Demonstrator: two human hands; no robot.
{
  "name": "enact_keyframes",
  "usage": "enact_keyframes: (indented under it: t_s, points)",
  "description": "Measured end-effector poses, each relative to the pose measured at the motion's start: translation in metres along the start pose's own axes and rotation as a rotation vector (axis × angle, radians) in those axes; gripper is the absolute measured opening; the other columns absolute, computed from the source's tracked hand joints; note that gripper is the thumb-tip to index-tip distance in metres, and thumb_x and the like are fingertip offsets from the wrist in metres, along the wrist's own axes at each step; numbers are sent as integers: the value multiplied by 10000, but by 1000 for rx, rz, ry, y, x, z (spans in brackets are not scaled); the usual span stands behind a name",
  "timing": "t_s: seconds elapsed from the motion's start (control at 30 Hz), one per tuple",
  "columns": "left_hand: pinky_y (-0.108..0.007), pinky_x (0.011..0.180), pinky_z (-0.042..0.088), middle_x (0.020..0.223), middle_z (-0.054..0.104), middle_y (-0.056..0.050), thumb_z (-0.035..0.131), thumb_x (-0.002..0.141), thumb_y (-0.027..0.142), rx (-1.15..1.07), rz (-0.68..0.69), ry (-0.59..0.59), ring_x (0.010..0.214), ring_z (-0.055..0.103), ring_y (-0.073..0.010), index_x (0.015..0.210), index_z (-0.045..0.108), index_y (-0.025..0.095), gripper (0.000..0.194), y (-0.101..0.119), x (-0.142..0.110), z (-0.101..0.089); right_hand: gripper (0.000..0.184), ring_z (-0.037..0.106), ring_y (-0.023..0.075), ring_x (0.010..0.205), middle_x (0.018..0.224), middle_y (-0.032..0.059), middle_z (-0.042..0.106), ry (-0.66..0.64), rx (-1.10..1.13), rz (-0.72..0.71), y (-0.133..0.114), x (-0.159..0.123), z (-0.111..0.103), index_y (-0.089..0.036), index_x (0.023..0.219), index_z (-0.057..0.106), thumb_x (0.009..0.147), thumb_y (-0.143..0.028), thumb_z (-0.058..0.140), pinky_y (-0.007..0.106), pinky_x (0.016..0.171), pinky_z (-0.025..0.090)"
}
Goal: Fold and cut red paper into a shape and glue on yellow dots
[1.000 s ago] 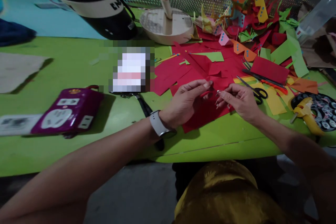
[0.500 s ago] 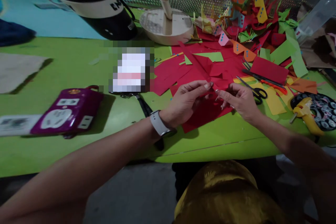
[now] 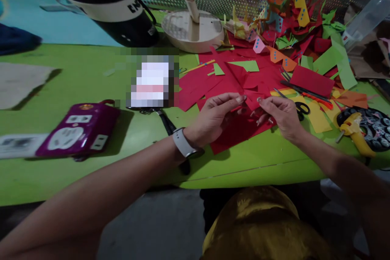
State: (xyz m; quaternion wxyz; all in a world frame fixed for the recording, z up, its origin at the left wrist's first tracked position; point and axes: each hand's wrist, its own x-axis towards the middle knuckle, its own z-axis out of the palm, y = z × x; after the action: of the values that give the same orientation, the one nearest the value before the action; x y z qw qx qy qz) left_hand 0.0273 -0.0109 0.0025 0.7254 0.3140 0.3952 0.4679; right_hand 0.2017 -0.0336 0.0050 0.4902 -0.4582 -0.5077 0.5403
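Over a spread of red paper sheets (image 3: 265, 69), my left hand (image 3: 213, 118) is closed, thumb against fingers, on a folded red paper (image 3: 236, 73). A long narrow point of this paper angles up and left. My right hand (image 3: 282, 115) is closed in a pinch beside the paper's right side, thumb and index fingertip together. Red paper lies behind those fingertips, so I cannot make out what they hold. A gap separates the two pairs of fingertips. Just right of my right hand are black-handled scissors (image 3: 302, 108).
Paper cutouts (image 3: 274, 20) with blue dots pile up at the back right. A phone-like blurred screen (image 3: 150, 81), a purple pouch (image 3: 81, 128) and a black bottle (image 3: 112, 12) are on the left. A round lamp base (image 3: 193, 32) stands behind; a yellow-handled tool (image 3: 355, 128) lies right.
My right hand has moved slightly right, widening the gap between the fingertips. My left hand stays almost in place with the folded red paper.
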Motion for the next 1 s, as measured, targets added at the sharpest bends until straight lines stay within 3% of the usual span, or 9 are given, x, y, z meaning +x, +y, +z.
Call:
enact_keyframes:
  t_s: [0.1,0.2,0.3,0.43,0.6,0.7,0.77,0.93,1.0]
  points:
    - [-207,668,538,726,717,18,865,619,195,7,22,-31,670,649,-100,694,734,173,153,2,1,-1,313,567,73,433,559,-61,611,27,-27,-38,0,2,-2,-198,677,612,663,-425,827,214,447,507]
    - [-205,650,542,723,697,27,865,630,208,-41,50,-69,678,638,-98,702,711,171,174,0,1,0,317,542,67,420,566,-52,621,4,-53,-21,1,3,-2,-197,674,602,683,-441,805,213,432,503]
    - [-224,657,551,794,690,41,875,629,227,-72,49,-110,735,655,-112,853,699,203,285,-5,2,-1,331,540,62,419,574,-62,609,16,-41,-23,4,3,-1,-201,681,593,684,-459,801,205,424,499]
    - [-205,666,529,790,666,52,899,595,188,28,135,-150,743,657,-101,1000,671,224,466,-11,4,-4,361,532,60,418,577,-68,593,34,-16,-28,6,3,1,-203,701,589,683,-499,795,210,433,508]
    - [-208,687,523,746,668,41,899,608,247,160,253,-126,698,635,-90,971,695,196,419,-12,9,-8,388,530,68,424,561,-45,626,6,-91,7,7,2,2,-201,671,585,688,-536,780,202,418,472]
    - [-238,711,524,819,696,6,851,682,307,315,306,-138,746,639,-119,1027,710,201,388,-10,9,-11,382,483,68,389,499,-38,586,-35,-224,-27,4,-2,1,-195,611,577,794,-507,698,204,383,402]
    - [-260,743,520,889,707,-23,790,749,331,446,356,-151,800,640,-142,1038,716,199,327,-7,8,-13,383,457,70,387,469,-38,550,-14,-375,-186,0,-6,1,-196,573,560,873,-425,625,216,393,368]
    - [-321,786,495,861,682,-50,665,823,317,842,574,-173,827,616,-195,943,748,190,193,7,4,-15,245,565,99,521,580,-18,638,7,-817,-988,-18,-15,-7,-212,656,594,901,-206,591,243,531,440]
    - [-329,769,482,815,664,-55,633,839,298,939,658,-219,795,599,-202,918,764,203,180,13,3,-14,118,644,125,637,720,-1,719,-27,-973,-1191,-24,-16,-11,-233,793,658,895,-200,610,258,607,491]
